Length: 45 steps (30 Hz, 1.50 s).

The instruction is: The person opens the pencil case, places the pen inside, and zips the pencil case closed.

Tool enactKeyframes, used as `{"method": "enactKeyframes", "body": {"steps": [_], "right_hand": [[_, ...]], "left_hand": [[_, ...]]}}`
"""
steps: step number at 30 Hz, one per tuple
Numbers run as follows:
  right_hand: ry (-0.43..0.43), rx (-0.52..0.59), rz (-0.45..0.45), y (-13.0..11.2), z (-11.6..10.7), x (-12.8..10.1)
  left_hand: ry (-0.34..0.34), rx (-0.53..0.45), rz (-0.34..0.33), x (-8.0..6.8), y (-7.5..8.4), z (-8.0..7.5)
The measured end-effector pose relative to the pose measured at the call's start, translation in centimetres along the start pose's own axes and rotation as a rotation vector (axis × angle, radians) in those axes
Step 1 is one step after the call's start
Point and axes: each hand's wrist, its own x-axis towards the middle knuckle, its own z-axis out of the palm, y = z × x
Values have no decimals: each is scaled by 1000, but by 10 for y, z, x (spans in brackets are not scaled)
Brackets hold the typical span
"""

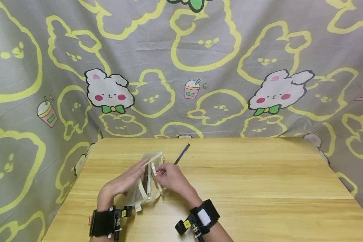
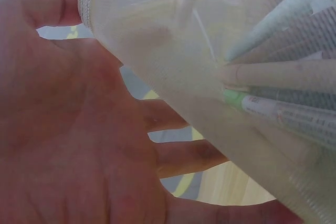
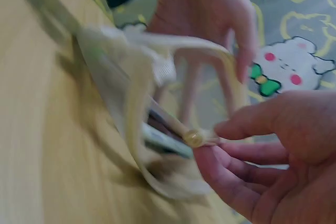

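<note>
Translucent cream mesh pencil pouch (image 1: 145, 183) w/ pens inside sits on light wooden table (image 1: 260, 188), near-left. Left hand (image 1: 124, 183) props it w/ straight fingers; right hand (image 1: 170, 178) pinches its zip pull. Dark blue pen (image 1: 182, 154) lies at 1 o'clock, apart.

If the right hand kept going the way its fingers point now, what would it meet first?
The right hand points left into the mesh pencil pouch it already pinches at the open rim; the pens inside come next, then probably the left hand.
</note>
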Motion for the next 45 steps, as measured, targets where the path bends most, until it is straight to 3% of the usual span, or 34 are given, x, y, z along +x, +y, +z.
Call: {"method": "enactKeyframes", "body": {"steps": [5, 9, 14, 19, 27, 35, 41, 45], "right_hand": [[51, 108, 42, -4, 18, 10], [25, 186, 45, -7, 24, 12], [43, 240, 47, -6, 19, 11], [88, 206, 27, 4, 3, 9], [131, -1, -22, 15, -32, 12], [153, -369, -196, 33, -62, 23], [55, -534, -307, 51, -69, 38], [7, -625, -345, 59, -72, 46]], "left_hand": [[-3, -12, -40, 0, 2, 1], [2, -4, -18, 0, 1, 1], [15, 16, 15, 0, -1, 0], [15, 30, 33, 1, -3, 0], [13, 30, 39, 1, -3, -1], [1, 4, -19, 0, -1, -2], [9, 33, 38, 2, -3, -2], [11, 31, 32, 1, -5, -2]]}}
